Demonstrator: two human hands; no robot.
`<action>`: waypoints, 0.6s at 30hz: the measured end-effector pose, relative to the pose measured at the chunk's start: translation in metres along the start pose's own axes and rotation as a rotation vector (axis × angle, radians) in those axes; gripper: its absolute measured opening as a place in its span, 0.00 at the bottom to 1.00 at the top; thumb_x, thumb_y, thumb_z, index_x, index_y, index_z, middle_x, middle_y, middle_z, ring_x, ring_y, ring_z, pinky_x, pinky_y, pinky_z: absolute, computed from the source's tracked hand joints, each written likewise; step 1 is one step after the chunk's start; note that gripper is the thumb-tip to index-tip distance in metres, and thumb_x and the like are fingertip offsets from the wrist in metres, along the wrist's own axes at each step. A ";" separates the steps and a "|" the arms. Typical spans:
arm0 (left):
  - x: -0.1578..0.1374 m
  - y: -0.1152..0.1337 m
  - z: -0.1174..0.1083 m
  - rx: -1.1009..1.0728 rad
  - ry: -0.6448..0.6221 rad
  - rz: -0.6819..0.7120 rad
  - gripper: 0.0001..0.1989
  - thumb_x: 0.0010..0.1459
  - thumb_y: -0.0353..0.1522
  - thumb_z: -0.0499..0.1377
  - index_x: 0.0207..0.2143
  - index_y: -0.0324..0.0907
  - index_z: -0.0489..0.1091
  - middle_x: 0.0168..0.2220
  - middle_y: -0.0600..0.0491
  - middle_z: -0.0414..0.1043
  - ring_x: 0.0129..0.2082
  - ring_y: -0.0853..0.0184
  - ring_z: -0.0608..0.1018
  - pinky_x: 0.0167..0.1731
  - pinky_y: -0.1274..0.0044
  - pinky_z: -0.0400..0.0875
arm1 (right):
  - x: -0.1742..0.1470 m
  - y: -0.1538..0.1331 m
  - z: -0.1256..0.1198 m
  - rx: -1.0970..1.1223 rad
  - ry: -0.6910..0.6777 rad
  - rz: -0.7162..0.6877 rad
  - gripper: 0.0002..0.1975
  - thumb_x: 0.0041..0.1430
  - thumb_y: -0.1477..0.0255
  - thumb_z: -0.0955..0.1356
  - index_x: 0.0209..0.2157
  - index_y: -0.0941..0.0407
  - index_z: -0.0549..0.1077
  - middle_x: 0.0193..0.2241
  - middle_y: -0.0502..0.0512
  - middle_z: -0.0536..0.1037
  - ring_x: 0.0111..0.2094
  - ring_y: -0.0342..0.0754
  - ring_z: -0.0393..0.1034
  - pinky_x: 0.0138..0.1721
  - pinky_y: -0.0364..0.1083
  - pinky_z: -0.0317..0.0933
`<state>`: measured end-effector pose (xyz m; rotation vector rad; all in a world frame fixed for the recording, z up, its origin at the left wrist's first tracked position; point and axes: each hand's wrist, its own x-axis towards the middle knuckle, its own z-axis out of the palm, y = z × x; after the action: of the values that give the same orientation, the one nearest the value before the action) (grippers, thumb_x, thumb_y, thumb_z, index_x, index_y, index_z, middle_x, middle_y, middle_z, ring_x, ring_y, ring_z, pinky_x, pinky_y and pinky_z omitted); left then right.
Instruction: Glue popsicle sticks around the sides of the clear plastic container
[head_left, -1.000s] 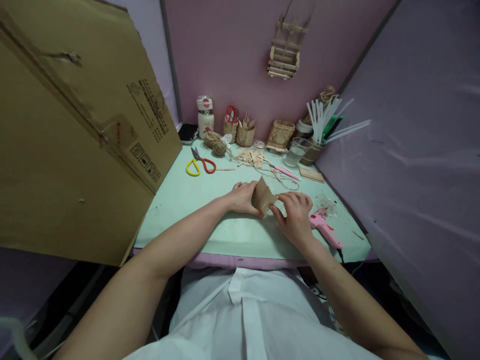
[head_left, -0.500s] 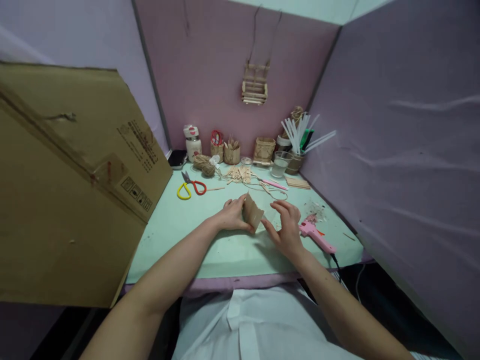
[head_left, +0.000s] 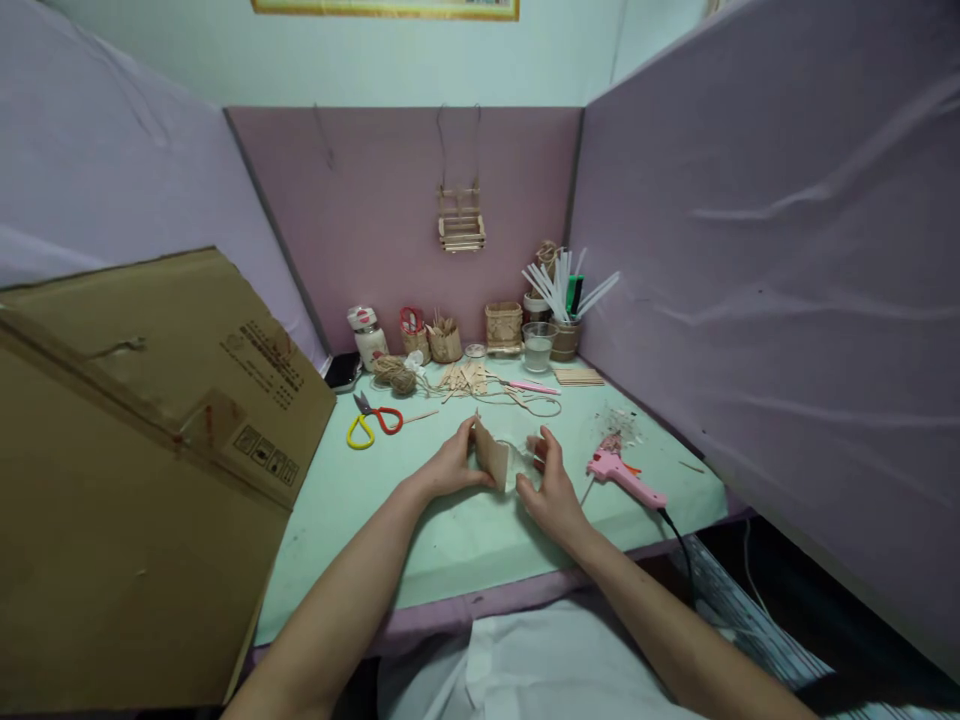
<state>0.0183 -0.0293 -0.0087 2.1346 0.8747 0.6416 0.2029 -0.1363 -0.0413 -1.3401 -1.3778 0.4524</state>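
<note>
My left hand point(head_left: 454, 462) is closed around the edge of a thin brown cardboard piece point(head_left: 491, 455), thumb in front and fingers behind. The piece stands tilted above the table. Just right of it is a clear cup-like thing point(head_left: 516, 464), lying on its side; its outline is faint. My right hand point(head_left: 553, 492) curls round this clear thing, thumb on the near side and fingers on the far side. A pink glue gun point(head_left: 626, 480) lies to the right of my right hand.
Scissors point(head_left: 375, 418) lie left on the green tabletop point(head_left: 450, 560). Behind are twine point(head_left: 395, 375), wooden sticks point(head_left: 463, 378), a pink pen-like tool point(head_left: 531, 387), a cup of liquid point(head_left: 538, 350) and glue sticks point(head_left: 553, 285). A large cardboard sheet point(head_left: 150, 480) leans at left.
The view has tilted up and shifted. The cardboard piece has turned in my left hand, and my right hand has come round the clear thing, which now shows more plainly.
</note>
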 end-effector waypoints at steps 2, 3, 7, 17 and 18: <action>0.000 0.001 -0.003 0.028 0.006 -0.017 0.61 0.34 0.38 0.75 0.66 0.41 0.45 0.59 0.39 0.65 0.58 0.51 0.69 0.59 0.62 0.63 | 0.000 -0.001 0.000 -0.006 0.002 0.013 0.38 0.55 0.73 0.64 0.66 0.56 0.46 0.57 0.66 0.65 0.59 0.55 0.62 0.57 0.58 0.63; 0.000 0.001 -0.005 0.050 0.014 -0.030 0.60 0.34 0.38 0.75 0.66 0.41 0.47 0.57 0.40 0.67 0.57 0.51 0.70 0.58 0.62 0.63 | 0.000 -0.001 0.000 -0.021 0.010 0.009 0.38 0.55 0.72 0.65 0.65 0.56 0.47 0.55 0.66 0.65 0.58 0.55 0.63 0.55 0.57 0.65; 0.001 -0.001 -0.013 0.169 0.054 -0.073 0.52 0.38 0.39 0.73 0.64 0.42 0.53 0.55 0.41 0.69 0.56 0.51 0.71 0.56 0.61 0.64 | -0.001 -0.003 0.000 -0.088 0.049 -0.013 0.38 0.52 0.72 0.66 0.64 0.57 0.50 0.49 0.63 0.66 0.51 0.54 0.65 0.46 0.54 0.70; 0.004 -0.006 -0.019 0.390 -0.047 0.026 0.37 0.41 0.42 0.72 0.53 0.42 0.68 0.53 0.44 0.72 0.54 0.51 0.71 0.55 0.63 0.63 | 0.000 0.000 0.001 -0.164 0.011 -0.033 0.43 0.52 0.70 0.68 0.66 0.56 0.46 0.55 0.65 0.62 0.55 0.57 0.64 0.54 0.59 0.65; 0.004 -0.007 -0.019 0.400 -0.053 0.032 0.37 0.41 0.43 0.72 0.54 0.42 0.68 0.53 0.45 0.71 0.56 0.51 0.70 0.56 0.63 0.63 | 0.000 0.000 0.001 -0.157 -0.004 -0.035 0.44 0.52 0.70 0.68 0.67 0.55 0.44 0.57 0.66 0.61 0.57 0.57 0.63 0.56 0.59 0.64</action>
<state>0.0055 -0.0150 -0.0017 2.5122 1.0074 0.4495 0.2024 -0.1361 -0.0416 -1.4401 -1.4616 0.3289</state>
